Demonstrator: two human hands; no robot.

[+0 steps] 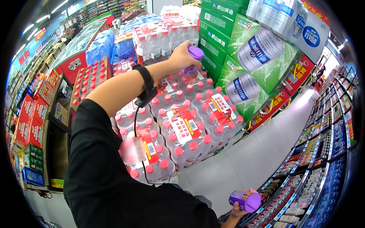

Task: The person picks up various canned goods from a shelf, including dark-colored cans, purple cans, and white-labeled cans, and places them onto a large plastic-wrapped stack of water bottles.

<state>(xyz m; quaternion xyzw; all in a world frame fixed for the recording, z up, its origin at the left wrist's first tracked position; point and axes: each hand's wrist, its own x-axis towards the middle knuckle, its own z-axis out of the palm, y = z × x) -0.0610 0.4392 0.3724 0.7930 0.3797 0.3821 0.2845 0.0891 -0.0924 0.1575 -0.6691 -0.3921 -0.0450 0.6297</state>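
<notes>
Stretched out over the stacked drinks, my left hand (180,57) grips a purple lidded canister (196,53) from its left side. The canister is tilted and sits just above red-capped bottles; I cannot tell whether it touches them. Low on the right, my right hand (238,212) holds a second purple canister (244,200), its round lid turned to the right. Beneath my left arm are shrink-wrapped packs of red-capped clear bottles (184,128) with red and white labels. A black band with a small device (146,85) circles my left wrist, and a cable hangs from it.
Green beer cartons (215,35) rise beside my left hand, with larger can-printed cartons (248,68) to their right. Shelves of bottles (299,182) curve along the right, across a tiled floor (248,154). A red-sided chest freezer (75,61) and a wooden crate of bottles (91,78) stand left.
</notes>
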